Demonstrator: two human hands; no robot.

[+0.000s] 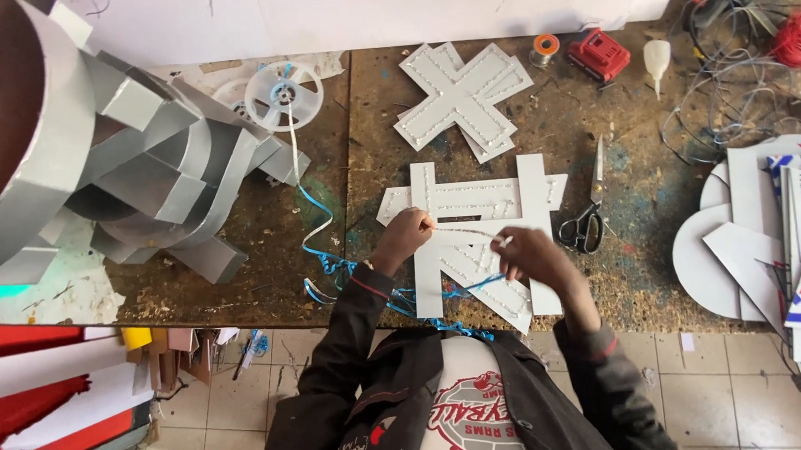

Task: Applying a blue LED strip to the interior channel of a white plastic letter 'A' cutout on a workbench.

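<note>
A thin pale strand point(464, 232) is pinched taut between left hand point(404, 238) and right hand point(530, 253) — both closed on it — above the flat white letter-shaped panels point(532, 185), keeping it clear.

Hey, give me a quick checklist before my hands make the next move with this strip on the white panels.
1. Left hand pinching the strip's end over the white panel stack: ok.
2. Right hand gripping the strip's other end: ok, though the fingertip contact is too small to make out.
3. Thin strip stretched between both hands, no slack visible: ok.
4. Blue ribbon free of tangles: not ok, it lies in loops at the table edge.
5. Scissors near the right hand: ok, lying beside the panels.
6. Reel feeding freely: cannot tell.
</note>
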